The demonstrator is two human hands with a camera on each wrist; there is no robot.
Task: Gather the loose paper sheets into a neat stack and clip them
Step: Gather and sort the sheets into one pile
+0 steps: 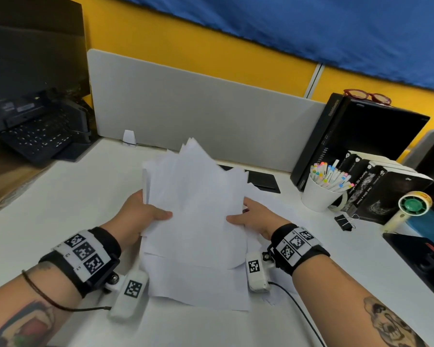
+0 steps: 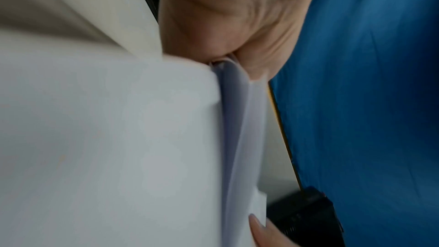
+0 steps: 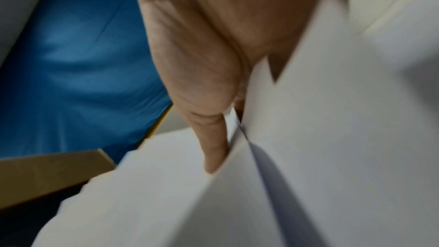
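Note:
An uneven bundle of white paper sheets (image 1: 195,216) is held tilted above the white desk (image 1: 60,196), corners sticking out at the top and bottom. My left hand (image 1: 145,216) grips its left edge, thumb on the front sheet. My right hand (image 1: 251,219) grips the right edge the same way. In the left wrist view the sheets (image 2: 118,147) are pinched at the thumb's base. The right wrist view shows paper (image 3: 308,138) held between thumb and fingers (image 3: 213,147). A black binder clip (image 1: 345,221) lies on the desk to the right of the hands.
A white cup of markers (image 1: 321,191), black books (image 1: 386,194), a small hand fan (image 1: 406,209) and a black box (image 1: 356,139) crowd the right side. A keyboard and monitor (image 1: 35,121) stand at far left. A grey divider (image 1: 198,116) closes the back.

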